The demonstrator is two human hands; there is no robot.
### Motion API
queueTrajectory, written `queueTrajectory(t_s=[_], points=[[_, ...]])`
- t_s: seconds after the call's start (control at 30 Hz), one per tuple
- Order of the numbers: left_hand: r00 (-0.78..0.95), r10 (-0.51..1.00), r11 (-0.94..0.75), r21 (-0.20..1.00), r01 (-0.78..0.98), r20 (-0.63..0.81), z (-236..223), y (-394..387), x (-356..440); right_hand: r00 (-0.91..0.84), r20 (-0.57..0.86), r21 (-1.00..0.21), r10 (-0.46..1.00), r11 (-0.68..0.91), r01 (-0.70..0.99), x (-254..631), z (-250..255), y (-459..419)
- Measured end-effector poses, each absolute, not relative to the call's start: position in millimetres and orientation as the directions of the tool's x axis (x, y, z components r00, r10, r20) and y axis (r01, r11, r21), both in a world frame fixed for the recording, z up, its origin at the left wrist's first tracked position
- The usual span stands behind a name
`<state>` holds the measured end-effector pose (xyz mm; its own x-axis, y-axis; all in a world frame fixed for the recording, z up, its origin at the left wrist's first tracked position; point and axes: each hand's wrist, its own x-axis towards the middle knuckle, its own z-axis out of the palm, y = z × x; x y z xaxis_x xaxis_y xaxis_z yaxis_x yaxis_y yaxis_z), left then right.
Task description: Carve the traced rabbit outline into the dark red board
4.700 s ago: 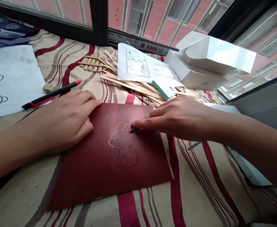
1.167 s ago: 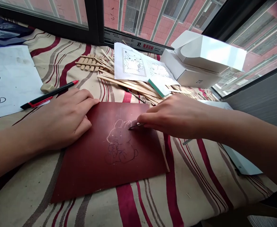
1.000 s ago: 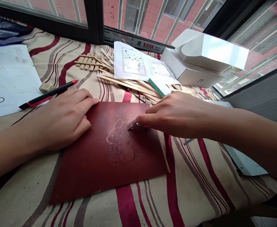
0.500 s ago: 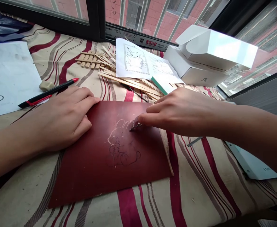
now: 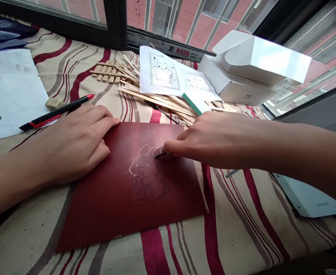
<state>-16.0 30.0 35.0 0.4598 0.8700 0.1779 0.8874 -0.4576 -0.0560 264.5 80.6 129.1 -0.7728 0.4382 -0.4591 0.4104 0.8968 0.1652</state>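
Note:
A dark red board (image 5: 104, 214) lies on the striped cloth, bearing a line drawing of a rabbit (image 5: 147, 187). Pale scratched lines mark the rabbit's ears and head; its body is in thin dark lines. My right hand (image 5: 210, 139) pinches a thin, dark, pointed carving tool (image 5: 160, 155), whose tip touches or nearly touches the board beside the right ear. Most of the tool is hidden by the hand. Resting flat across the board's upper left edge is my left hand (image 5: 73, 145), index finger stretched out, thumb apart, holding nothing.
Beyond my left hand lie a black-and-red pen (image 5: 59, 112), an eraser (image 5: 54, 103) and a paper with a drawing (image 5: 13, 84). Wooden strips (image 5: 153, 99) and a printed sheet (image 5: 164, 72) are behind the board. A white box (image 5: 248, 91) stands by the window; a pale box (image 5: 308, 194) lies right.
My right hand has lowered slightly and shifted a little left, the tool tip moving with it. My left hand keeps its place on the board. The whole view has drifted slightly.

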Motion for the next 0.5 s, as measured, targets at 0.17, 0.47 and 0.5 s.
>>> queueTrajectory(t_s=[0.17, 0.47, 0.5], points=[[0.473, 0.863, -0.469, -0.067, 0.881, 0.176, 34, 31, -17, -0.747, -0.485, 0.000, 0.455, 0.854, 0.521, 272, 124, 78], [0.499, 0.844, -0.489, -0.101, 0.867, 0.196, 32, 29, -20, -0.777, -0.192, -0.444, 0.599, 0.654, 0.613, 292, 112, 79], [0.505, 0.840, -0.493, -0.108, 0.863, 0.200, 31, 28, -21, -0.799, -0.171, -0.467, 0.577, 0.666, 0.581, 292, 110, 78]])
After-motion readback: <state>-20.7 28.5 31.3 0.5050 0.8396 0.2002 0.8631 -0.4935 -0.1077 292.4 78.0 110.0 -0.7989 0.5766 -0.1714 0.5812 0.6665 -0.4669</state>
